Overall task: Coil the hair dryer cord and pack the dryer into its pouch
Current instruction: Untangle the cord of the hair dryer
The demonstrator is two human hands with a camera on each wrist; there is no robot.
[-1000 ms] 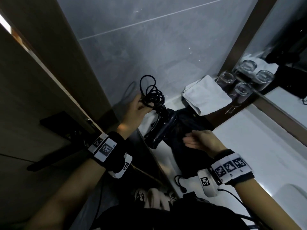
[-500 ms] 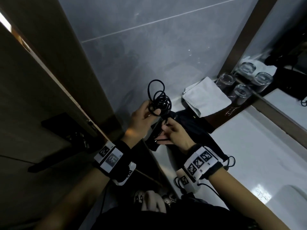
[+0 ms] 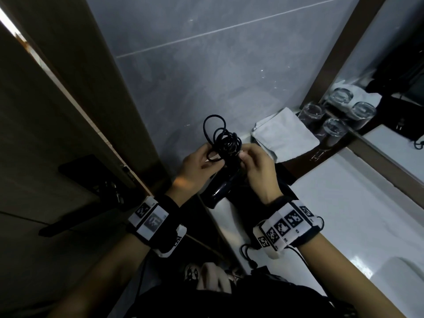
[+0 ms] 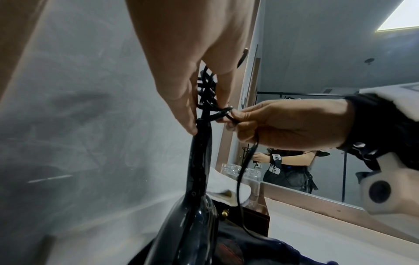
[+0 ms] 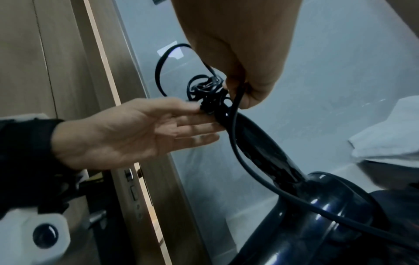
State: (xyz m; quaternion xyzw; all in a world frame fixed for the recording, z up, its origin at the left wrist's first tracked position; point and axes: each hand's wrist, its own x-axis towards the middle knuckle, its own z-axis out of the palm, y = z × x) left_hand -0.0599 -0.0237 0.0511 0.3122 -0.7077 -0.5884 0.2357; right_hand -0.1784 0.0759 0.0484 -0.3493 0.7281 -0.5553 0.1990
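Note:
The dark glossy hair dryer (image 3: pixel 219 192) stands nose-down on the counter edge with its handle pointing up. A tangle of black cord (image 3: pixel 223 141) sits coiled at the handle's top, one loop sticking up. My left hand (image 3: pixel 212 157) holds that bundle between thumb and fairly straight fingers (image 5: pixel 192 125). From the other side, my right hand (image 3: pixel 245 154) pinches a strand of the cord (image 4: pixel 226 114), and a loose length hangs from it down to the dryer body (image 5: pixel 317 206). The dark fabric pouch (image 4: pixel 260 247) lies under and behind the dryer.
A folded white towel (image 3: pixel 284 136) and two upturned glasses (image 3: pixel 312 113) stand on a dark tray by the mirror (image 3: pixel 390 88). The white counter (image 3: pixel 344 203) stretches right. A grey tiled wall is close behind, and a wooden door (image 3: pixel 68 111) is at left.
My right hand has left the pouch and come up to the cord at the handle's top. The left hand keeps holding the coil, which now sits between both hands.

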